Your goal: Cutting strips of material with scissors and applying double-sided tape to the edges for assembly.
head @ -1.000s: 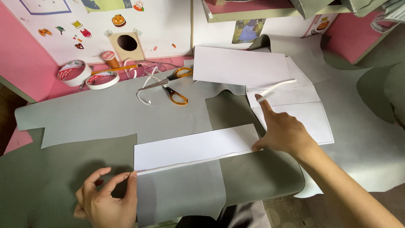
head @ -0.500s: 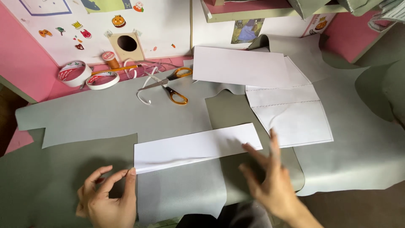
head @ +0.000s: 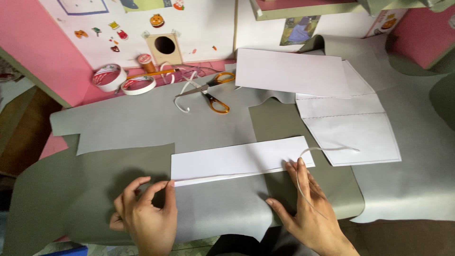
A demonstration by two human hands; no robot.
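Since half a second ago the right hand (head: 310, 215) has settled lower right of centre, flat on the grey sheet material (head: 142, 128), its fingertips touching the right end of the long white paper strip (head: 239, 160); a second ago it was further up, at that strip's right end beside the stack of white sheets (head: 353, 135). A thin white peeled strip (head: 327, 150) now loops from its fingers up and to the right, across the edge of that stack. This hand is spread wide, fingers apart, with the thin strip seemingly caught between two fingers.

At lower left the left hand (head: 144, 215) has hardly shifted. Its fingers are curled and narrow, fingertips pressing at the left end of the long white paper strip, which lies level across the middle of the frame on the grey material.

Higher up, orange-handled scissors (head: 211, 92) lie open beside a curl of white backing. Two rolls of white tape (head: 124, 79) sit at upper left, near a small wooden box with a round hole (head: 164, 47).
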